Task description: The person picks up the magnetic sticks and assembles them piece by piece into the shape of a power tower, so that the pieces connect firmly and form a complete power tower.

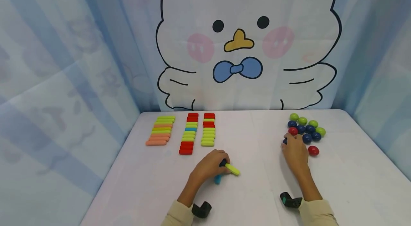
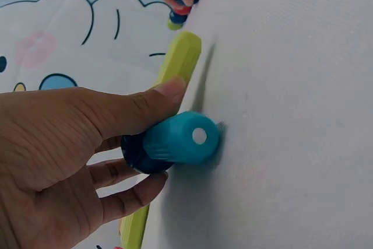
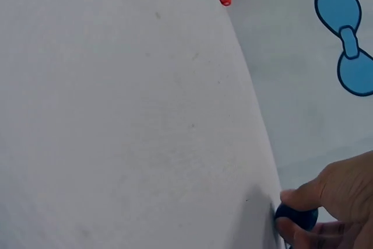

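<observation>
While left hand (image 1: 210,164) grips dark blue ball (image 1: 223,162), yellow-green stick (image 1: 232,169) and blue stick (image 2: 181,138) jutting from it, right hand (image 1: 295,149) pinches second ball (image 3: 298,217) at left edge of ball cluster (image 1: 301,129). Second ball well apart from first, rightward and farther out across worktop (image 1: 250,201); yellow-green stick's long axis slants rightward, nearward.
</observation>
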`<act>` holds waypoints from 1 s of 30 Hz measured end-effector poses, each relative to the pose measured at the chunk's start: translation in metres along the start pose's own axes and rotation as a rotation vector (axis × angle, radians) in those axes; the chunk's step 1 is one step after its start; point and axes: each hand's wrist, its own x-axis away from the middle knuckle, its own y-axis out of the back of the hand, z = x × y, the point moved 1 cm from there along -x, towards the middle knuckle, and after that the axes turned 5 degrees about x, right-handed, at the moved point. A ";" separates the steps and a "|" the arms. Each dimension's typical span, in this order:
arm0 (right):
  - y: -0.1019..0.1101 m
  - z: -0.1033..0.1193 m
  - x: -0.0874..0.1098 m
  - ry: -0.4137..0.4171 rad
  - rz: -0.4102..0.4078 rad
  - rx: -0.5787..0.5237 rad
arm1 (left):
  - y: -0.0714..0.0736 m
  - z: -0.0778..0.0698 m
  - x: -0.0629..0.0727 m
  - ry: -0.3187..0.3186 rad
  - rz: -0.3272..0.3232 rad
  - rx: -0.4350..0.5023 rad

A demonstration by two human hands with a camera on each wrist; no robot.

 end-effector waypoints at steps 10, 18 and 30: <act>-0.005 0.019 0.007 0.172 0.313 -0.340 | 0.004 0.007 -0.001 0.096 -0.117 0.195; -0.016 0.043 0.012 0.340 0.494 -0.536 | 0.003 0.009 -0.004 0.135 -0.167 0.224; -0.024 0.070 0.025 0.522 0.590 -0.684 | 0.002 0.004 -0.004 0.140 -0.120 0.227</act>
